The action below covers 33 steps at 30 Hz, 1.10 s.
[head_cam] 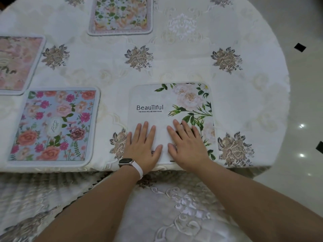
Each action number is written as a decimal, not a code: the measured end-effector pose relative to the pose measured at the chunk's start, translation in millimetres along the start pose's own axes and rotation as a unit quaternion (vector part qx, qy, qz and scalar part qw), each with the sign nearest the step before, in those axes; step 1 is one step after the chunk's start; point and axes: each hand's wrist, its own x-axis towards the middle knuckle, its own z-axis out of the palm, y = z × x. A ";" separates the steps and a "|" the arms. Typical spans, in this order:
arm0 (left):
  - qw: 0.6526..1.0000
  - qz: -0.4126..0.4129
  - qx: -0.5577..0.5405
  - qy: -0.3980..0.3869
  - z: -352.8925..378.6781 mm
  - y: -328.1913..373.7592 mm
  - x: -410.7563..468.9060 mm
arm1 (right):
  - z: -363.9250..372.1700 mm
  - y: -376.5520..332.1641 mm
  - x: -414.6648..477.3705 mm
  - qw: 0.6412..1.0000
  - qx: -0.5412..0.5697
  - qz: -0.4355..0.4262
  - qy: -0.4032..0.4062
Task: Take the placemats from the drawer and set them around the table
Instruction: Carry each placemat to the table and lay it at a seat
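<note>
Pink placemat (16,64): lay flat at the far left of the table, cut off by the picture's left edge, its near corner just beside the blue mat.
Blue placemat (54,125): lay flat near the table's near edge, left of the hands, printed with pink and orange roses and a small oval label at its middle.
Pale floral placemat (120,14): lay flat farther back, toward the middle of the table, its top cut off by the picture's upper edge.
Tablecloth (174,58): cream, embroidered with brown flower motifs, covered the round table and hung over its near edge.
Watch (126,161): dark face on a white strap, sat on the left wrist.
Left hand (142,147): lay palm down, fingers spread and flat, pressing the near left part of the white mat; it gripped nothing.
White placemat (170,109): lay flat at the table's near edge under both hands, printed "BeauTiful" with pale peonies and green leaves on its right side.
Right hand (187,145): lay palm down, fingers extended and flat on the same mat, just beside the left hand; it gripped nothing.
Floor (304,102): glossy pale tiles with small black diamond insets, at the right.
</note>
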 end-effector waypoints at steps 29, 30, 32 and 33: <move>0.976 0.114 -0.154 0.107 -66.6 -39.9 -30.6 | -69.2 29.5 -75.0 0.984 0.061 0.156 0.059; 0.975 0.128 -0.141 0.117 -71.1 -32.7 -30.1 | -71.4 33.4 -77.5 0.985 0.056 0.152 0.065; 0.977 0.139 -0.115 0.117 -80.6 -17.0 -28.5 | -76.7 43.8 -80.7 0.986 0.049 0.141 0.075; 0.978 0.140 -0.101 0.116 -84.0 -8.7 -27.5 | -79.8 49.7 -82.0 0.987 0.047 0.134 0.079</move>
